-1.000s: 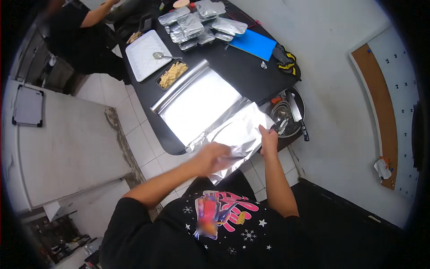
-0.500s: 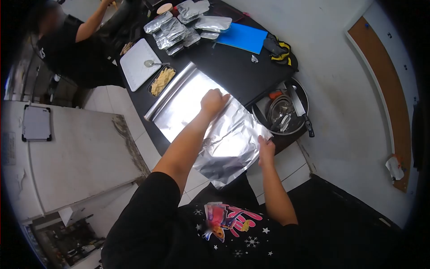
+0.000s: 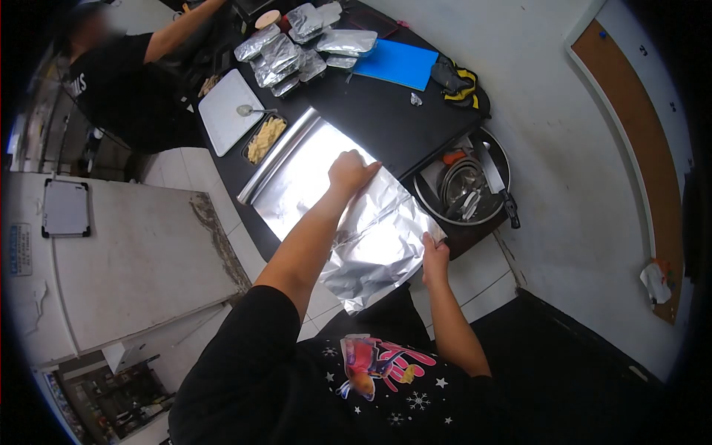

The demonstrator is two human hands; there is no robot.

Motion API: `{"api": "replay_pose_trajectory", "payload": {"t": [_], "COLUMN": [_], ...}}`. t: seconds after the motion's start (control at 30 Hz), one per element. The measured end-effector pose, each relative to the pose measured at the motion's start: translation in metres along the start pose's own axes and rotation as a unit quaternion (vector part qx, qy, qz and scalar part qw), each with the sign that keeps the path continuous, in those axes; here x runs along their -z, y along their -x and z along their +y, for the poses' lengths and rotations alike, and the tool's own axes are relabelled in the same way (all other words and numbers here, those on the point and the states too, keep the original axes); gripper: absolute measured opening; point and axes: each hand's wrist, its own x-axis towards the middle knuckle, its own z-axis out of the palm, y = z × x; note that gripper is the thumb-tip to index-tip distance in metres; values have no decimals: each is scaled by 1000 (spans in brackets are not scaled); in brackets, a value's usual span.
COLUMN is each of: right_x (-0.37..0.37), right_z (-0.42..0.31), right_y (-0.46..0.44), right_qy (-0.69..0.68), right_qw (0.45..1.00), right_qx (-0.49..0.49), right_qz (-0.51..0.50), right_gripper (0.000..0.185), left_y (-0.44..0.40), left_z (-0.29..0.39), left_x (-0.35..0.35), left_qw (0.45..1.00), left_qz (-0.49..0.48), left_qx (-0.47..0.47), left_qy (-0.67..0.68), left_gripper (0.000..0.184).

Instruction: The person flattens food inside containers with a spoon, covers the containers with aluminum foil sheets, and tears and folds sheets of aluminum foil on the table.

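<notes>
A wide sheet of aluminium foil [image 3: 300, 174] runs from its roll [image 3: 278, 156] across the black table and past the front edge, where it is crumpled. My left hand [image 3: 354, 174] is closed over the middle of the sheet, its thumb at the right-hand edge; the fingertips are partly hidden. Lower down, my right hand [image 3: 435, 259] pinches the loose corner of the foil, thumb on top. Just beyond the roll sits a tray of pale yellow food pieces [image 3: 265, 139], uncovered.
Several foil-covered trays [image 3: 280, 55] are piled at the back beside a blue board [image 3: 397, 64]. A spoon [image 3: 248, 110] lies over a white tray [image 3: 226, 111]. To the right, a large metal bowl [image 3: 426, 204] holds utensils and a knife [image 3: 489, 170]. A co-worker [image 3: 119, 74] stands at far left.
My left thumb now sticks out more toward the foil's edge. My right hand has shifted slightly down and left with the foil corner. The co-worker's arm has moved a little right.
</notes>
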Motion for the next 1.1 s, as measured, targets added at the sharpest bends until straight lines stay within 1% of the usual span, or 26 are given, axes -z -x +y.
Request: {"api": "replay_pose_trajectory", "payload": {"t": [0.1, 0.2, 0.3, 0.4, 0.5, 0.53, 0.63, 0.8, 0.83, 0.9, 1.0, 1.03, 1.1], "right_x": [-1, 3, 2, -2, -4, -6, -10, -12, -11, -12, -19, -20, -18], "right_z": [-3, -10, -1, 16, 20, 20, 24, 28, 40, 62, 76, 79, 84], "right_y": [3, 7, 11, 13, 18, 20, 28, 40, 39, 35, 37, 37, 37], "right_qy": [-3, 35, 22, -20, 12, 7, -8, -35, -49, -75, -195, -196, -197], "right_qw": [1000, 998, 999, 1000, 998, 998, 998, 997, 995, 990, 976, 976, 976], "right_qx": [17, -42, -37, -12, -54, -53, -55, -58, -77, -114, -88, -87, -86], "right_qz": [2, -9, -8, -9, -27, -25, -22, -29, -31, -35, -36, -39, -44], "right_gripper": [27, 30, 34, 38, 39, 39, 40, 35, 32, 27, 26, 26, 26], "left_y": [-2, -2, -4, -9, -7, -5, -5, -9, -8, -7, -2, 0, -1], "left_z": [0, 1, -1, 1, 5, 6, 1, -6, -4, -1, 7, 7, -6], "left_x": [-3, -6, -8, -8, -6, -6, -15, -22, -21, -16, -7, -6, -1], "left_qw": [1000, 1000, 1000, 999, 999, 998, 997, 997, 997, 999, 999, 999, 997], "left_qz": [7, 16, 11, -7, -6, -2, 57, 73, 75, 46, 23, 17, -18], "left_qx": [0, 7, 16, 29, 44, 48, 17, -5, -8, 18, 31, 32, 26], "left_qy": [-16, -17, -13, -24, -28, -28, -43, -28, -23, -8, -5, -7, 65], "left_gripper": [57, 58, 58, 58, 59, 59, 59, 55, 54, 51, 50, 50, 44]}}
